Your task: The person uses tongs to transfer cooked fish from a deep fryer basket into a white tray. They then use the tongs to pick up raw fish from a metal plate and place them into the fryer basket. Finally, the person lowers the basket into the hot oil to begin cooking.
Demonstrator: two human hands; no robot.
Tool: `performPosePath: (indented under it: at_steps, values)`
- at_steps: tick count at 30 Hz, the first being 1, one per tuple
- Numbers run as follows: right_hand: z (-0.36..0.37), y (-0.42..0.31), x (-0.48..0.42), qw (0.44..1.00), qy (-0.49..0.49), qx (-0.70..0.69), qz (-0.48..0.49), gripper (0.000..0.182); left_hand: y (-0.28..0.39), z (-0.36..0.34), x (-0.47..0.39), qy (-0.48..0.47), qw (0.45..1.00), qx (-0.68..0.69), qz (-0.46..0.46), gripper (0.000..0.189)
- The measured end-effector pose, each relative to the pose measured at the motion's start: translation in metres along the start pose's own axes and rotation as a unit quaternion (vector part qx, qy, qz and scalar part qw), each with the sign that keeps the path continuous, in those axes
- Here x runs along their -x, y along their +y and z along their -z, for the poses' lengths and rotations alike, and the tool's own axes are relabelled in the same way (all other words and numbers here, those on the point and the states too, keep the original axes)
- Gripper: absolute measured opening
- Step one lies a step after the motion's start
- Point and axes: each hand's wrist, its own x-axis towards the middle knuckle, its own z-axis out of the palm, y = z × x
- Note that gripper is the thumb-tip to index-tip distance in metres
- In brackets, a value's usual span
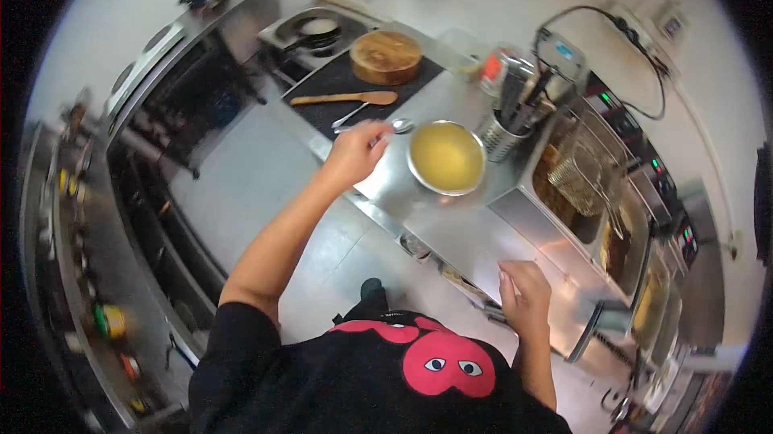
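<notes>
My left hand is at the counter's edge with its fingers bent, over or against the handle of a metal spoon; whether it grips the handle cannot be told. Right of the spoon stands a metal bowl of yellow liquid. My right hand hangs above the lower right part of the steel counter, its fingers curled in and nothing visible in them. Beyond my left hand, a wooden spoon and a thin light-coloured utensil lie on a black mat, near a round wooden board.
A perforated metal holder of utensils stands behind the bowl. On the right are deep fryers with a wire basket. At the back left, a pan sits on a cooker. A power cable loops along the wall.
</notes>
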Motion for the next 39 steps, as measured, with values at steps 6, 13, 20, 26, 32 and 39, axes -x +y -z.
performPosePath:
  at_steps: [6, 13, 20, 26, 32, 39]
  values:
    - [0.025, -0.028, 0.058, 0.976, 0.079, 0.101, -0.175, 0.016, 0.021, -0.121, -0.179, -0.089, 0.994, 0.051, -0.035, 0.032]
    - [0.049, -0.06, 0.11, 0.926, 0.138, 0.19, -0.296, 0.016, 0.013, -0.201, -0.246, -0.119, 0.972, 0.201, 0.001, 0.024]
    - [0.064, -0.073, 0.144, 0.901, 0.194, 0.227, -0.315, 0.014, 0.042, -0.205, -0.251, -0.153, 0.96, 0.217, 0.09, 0.011]
    - [0.071, -0.071, 0.164, 0.891, 0.203, 0.218, -0.342, 0.017, 0.05, -0.188, -0.264, -0.094, 0.92, 0.369, 0.091, 0.008]
    - [0.079, -0.061, 0.165, 0.901, 0.204, 0.22, -0.313, 0.012, 0.08, -0.122, -0.289, -0.03, 0.865, 0.498, 0.052, 0.009]
    - [0.075, -0.051, 0.149, 0.926, 0.193, 0.167, -0.278, 0.012, 0.114, -0.006, -0.278, 0.007, 0.849, 0.515, -0.119, 0.013]
